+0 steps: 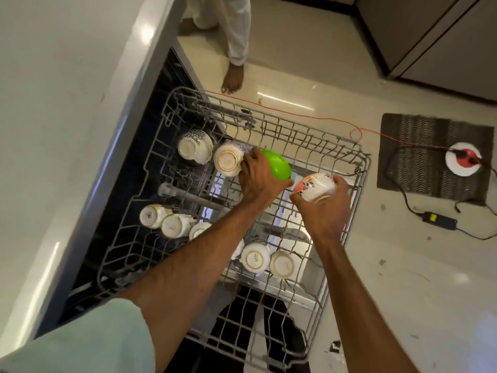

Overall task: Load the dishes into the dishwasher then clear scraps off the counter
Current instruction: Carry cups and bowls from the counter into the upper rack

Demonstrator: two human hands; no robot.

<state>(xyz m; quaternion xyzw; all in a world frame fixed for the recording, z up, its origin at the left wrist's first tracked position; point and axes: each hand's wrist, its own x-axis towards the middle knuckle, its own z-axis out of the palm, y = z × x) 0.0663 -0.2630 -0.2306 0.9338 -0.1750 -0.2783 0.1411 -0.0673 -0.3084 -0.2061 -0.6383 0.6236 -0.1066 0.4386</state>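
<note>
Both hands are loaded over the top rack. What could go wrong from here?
1. The left hand holds the green bowl right against an upturned white bowl; they could knock and chip.
2. The right hand grips the floral cup near the rack edge; a slip could drop it to the floor.
3. The red cable beside the rack may trip someone.

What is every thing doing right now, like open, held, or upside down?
rack, pulled out.
green bowl, held by the left hand over the rack.
flowered cup, gripped in the right hand, tipped sideways.
white cups, upside down in the rack.
</note>
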